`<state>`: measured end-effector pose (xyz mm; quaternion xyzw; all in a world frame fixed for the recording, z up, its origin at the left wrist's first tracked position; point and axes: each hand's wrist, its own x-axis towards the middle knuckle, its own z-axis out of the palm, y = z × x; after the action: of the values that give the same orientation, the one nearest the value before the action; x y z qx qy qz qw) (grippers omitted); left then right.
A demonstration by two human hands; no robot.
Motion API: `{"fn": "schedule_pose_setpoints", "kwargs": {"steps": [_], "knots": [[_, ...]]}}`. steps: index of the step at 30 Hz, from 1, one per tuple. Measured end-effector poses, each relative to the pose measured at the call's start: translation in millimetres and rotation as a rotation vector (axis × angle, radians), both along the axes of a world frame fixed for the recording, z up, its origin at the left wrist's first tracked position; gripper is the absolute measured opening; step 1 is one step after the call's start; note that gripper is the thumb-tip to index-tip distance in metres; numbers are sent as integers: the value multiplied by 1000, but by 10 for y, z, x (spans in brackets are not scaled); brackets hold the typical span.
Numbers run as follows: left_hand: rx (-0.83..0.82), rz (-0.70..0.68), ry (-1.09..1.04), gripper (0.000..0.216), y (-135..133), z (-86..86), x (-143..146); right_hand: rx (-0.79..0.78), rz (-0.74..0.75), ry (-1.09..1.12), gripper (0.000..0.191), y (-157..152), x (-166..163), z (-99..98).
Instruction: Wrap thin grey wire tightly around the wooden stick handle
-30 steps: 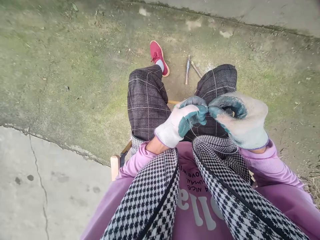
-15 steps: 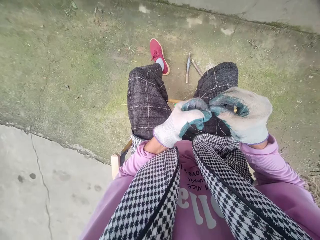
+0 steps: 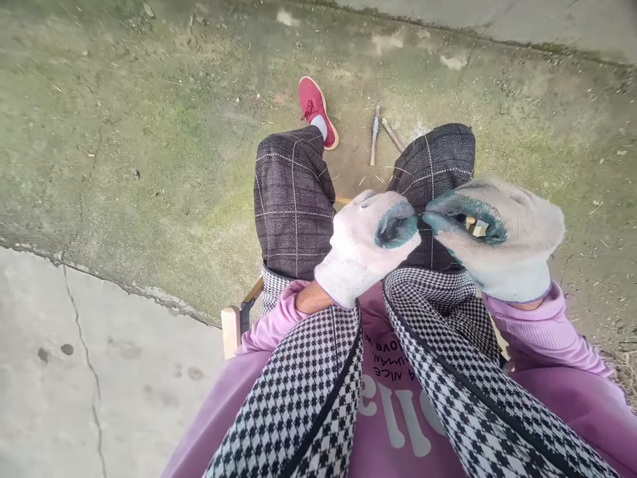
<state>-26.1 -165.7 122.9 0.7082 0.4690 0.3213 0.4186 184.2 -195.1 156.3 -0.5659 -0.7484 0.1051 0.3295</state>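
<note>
Both my hands wear white work gloves with blue-green coated fingers, held close together above my lap. My left hand (image 3: 371,242) is closed in a pinch, its fingertips pointing right. Facing it, my right hand (image 3: 497,236) pinches with thumb and forefinger, leaving a rounded gap behind the tips. A very thin strand (image 3: 421,214) shows in the small space between the two sets of fingertips; whether it is thread or wire I cannot tell. Most of it is hidden by the gloves.
On the mossy ground ahead lie a short stick-like piece with a grey-blue middle (image 3: 375,136) and a wooden stick (image 3: 393,135) partly behind my knee. A red shoe (image 3: 316,109) stands left of them. A wooden chair part (image 3: 230,332) is beside my left elbow.
My left hand has turned, its back now facing up and its fingers curled in. My right hand has moved slightly right, and the gap between the fingertips has widened a little.
</note>
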Motion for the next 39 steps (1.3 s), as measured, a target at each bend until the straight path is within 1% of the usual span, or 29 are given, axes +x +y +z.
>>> {"fn": "schedule_pose_setpoints", "kwargs": {"steps": [2,4,7,9,11,13,15,17,19,22,24,27,29,32,34,37,38,39], "knots": [[-123,40,-77,11,4,46,24,20,0,-51,10,-30,-11,4],[-239,79,-175,12,4,121,44,30,6,-58,9,-65,-10,-5],[-348,154,-332,11,8,226,68,20,32,-26,12,-113,17,-50],[-430,195,-413,11,19,241,89,37,58,-39,12,-127,39,-98],[-554,217,-492,13,34,194,121,117,91,-72,12,-118,49,-145],[-710,226,-610,18,43,104,158,222,120,-98,13,-93,43,-182],[-856,229,-727,25,39,14,192,296,132,-120,12,-67,28,-204],[-973,237,-791,32,31,-43,207,317,130,-133,10,-53,11,-215],[-1042,253,-799,35,30,-58,200,307,129,-117,14,-53,-4,-221],[-1079,257,-768,33,49,-33,167,274,110,-58,20,-64,-26,-231],[-1071,219,-777,36,62,-6,147,261,72,-33,15,-66,-35,-239],[-1019,139,-867,43,55,23,129,202,-5,-66,12,-55,-19,-245],[-983,127,-899,44,35,32,123,168,-68,-117,14,-44,16,-243],[-935,155,-849,42,10,30,123,161,-117,-158,15,-33,74,-228],[-941,157,-798,44,6,28,129,101,-110,-171,15,-30,97,-207],[-992,133,-756,48,5,32,139,-32,-131,-207,14,-26,114,-171],[-1001,124,-748,49,0,33,139,-60,-141,-218,15,-24,121,-164],[-1006,117,-743,48,-9,34,136,-55,-152,-224,15,-22,131,-162]]}}
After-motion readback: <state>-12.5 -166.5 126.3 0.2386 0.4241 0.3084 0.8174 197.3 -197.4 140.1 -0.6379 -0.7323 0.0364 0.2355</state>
